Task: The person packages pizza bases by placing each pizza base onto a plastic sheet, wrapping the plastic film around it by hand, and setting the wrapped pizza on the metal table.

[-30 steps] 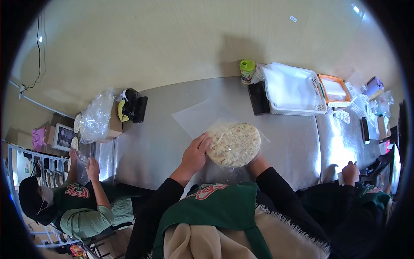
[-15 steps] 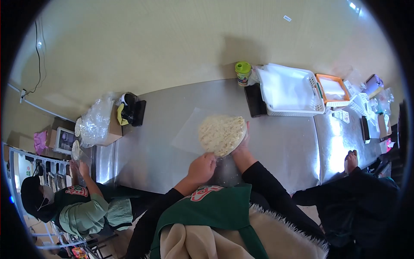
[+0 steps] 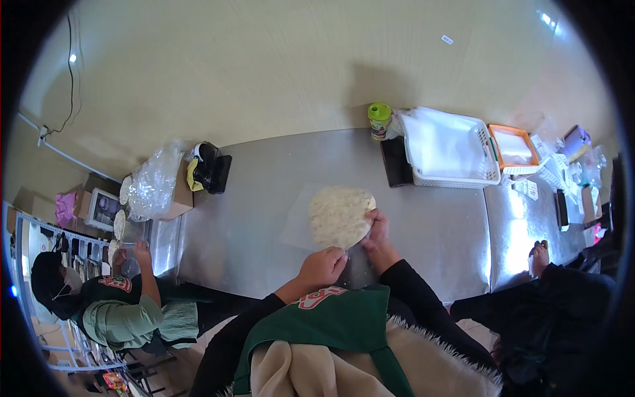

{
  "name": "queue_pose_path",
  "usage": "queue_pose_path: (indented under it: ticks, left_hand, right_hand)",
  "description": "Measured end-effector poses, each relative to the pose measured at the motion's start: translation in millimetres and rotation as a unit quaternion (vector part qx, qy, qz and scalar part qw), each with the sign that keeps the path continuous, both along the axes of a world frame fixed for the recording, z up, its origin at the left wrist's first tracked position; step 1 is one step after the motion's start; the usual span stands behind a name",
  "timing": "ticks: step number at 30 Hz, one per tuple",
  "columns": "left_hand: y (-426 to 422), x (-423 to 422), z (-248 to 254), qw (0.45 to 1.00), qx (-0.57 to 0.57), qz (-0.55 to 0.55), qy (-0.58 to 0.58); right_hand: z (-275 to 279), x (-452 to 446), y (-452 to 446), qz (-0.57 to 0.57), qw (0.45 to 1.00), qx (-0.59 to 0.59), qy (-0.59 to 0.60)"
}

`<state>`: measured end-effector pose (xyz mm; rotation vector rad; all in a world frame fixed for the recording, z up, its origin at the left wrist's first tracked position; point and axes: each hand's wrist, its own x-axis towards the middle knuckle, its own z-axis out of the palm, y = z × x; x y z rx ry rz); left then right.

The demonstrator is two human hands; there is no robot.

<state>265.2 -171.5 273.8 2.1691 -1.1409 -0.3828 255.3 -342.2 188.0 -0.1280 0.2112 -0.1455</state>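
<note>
Your left hand [image 3: 323, 266] is closed in a loose fist at the near edge of the pale disc [image 3: 340, 217], its fingers pinching there. Your right hand [image 3: 377, 231] grasps the right side, thumb over the upper face; what its other fingers do underneath is hidden. Between them they hold the disc in front of you, over the middle of the tabletop [image 3: 264, 172].

The disc is flat and nearly round, so it shows no clear long axis; its broad face is turned up towards you. That face is cream-coloured, mottled and lumpy, with a slight shine. Just beyond and to the left, a thin translucent sheet [image 3: 297, 225] shows against the smooth, brushed grey metal of the tabletop.

Nearer you are your green apron [image 3: 317, 321], black sleeves and beige fringed cloth [image 3: 430, 351].

Farther off to the left, crinkled clear plastic [image 3: 153, 188] sits by a brown cardboard box [image 3: 181, 197], with a glossy black item [image 3: 209, 165] beside it. To the right, a flat black object [image 3: 396, 162] lies beside a white lattice basket [image 3: 456, 181] of smooth white sheets, next to an orange basket [image 3: 518, 168]. A green-lidded cup [image 3: 379, 121] stands near the plain beige wall [image 3: 264, 66].
</note>
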Motion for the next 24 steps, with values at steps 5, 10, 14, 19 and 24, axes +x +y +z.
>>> queue_pose_path:
  ticks: [5,10,14,19,24]
  left_hand:
    - [8,1,0,0.997,0.022,-0.076,-0.004]
    - [3,0,-3,0.977,0.073,-0.194,0.041]
    - [-7,-1,1,0.965,0.128,-0.230,0.021]
    - [-5,-1,5,0.958,0.110,-0.242,0.108]
    - [-3,-1,7,0.955,0.113,-0.245,0.126]
  right_hand:
    - [-43,-14,-30,0.296,0.898,0.152,-0.287]
    - [10,-34,5,0.195,0.965,-0.039,0.168]
    - [74,-60,32,0.139,0.947,-0.257,0.136]
    - [14,-78,24,0.171,0.899,-0.402,0.035]
    - [-4,-107,-1,0.072,0.995,0.057,0.030]
